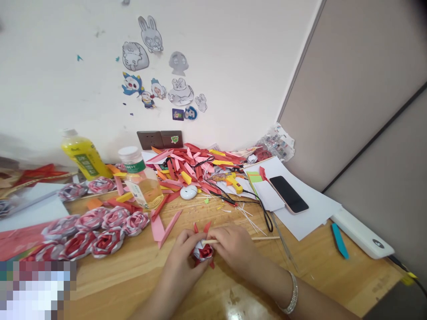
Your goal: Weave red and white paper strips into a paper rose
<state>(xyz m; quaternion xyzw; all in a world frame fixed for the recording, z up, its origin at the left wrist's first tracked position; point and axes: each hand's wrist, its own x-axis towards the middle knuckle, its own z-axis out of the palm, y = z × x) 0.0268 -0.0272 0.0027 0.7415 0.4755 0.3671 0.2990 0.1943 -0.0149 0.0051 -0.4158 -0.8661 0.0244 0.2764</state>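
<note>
Near the front of the wooden table, a red and white paper rose [204, 253] sits between my two hands, with pointed red strips sticking out around it. My left hand [185, 253] is closed on the flower's left side, thumb below and fingers above. In my right hand [233, 246] is a thin wooden stick [263, 238], its tip against the white paper at the top of the rose and its other end pointing right. My right fingers partly cover the flower's right edge. A silvery bracelet [292, 293] circles my right wrist.
Finished paper roses [107, 242] lie at the left. Behind stand a clear bottle [140, 180] and a yellow drink bottle [85, 155]. Folded paper strips [187, 166] heap by the wall, near a yellow glue gun [234, 182]. A phone [288, 194] and white power strip [362, 235] are right.
</note>
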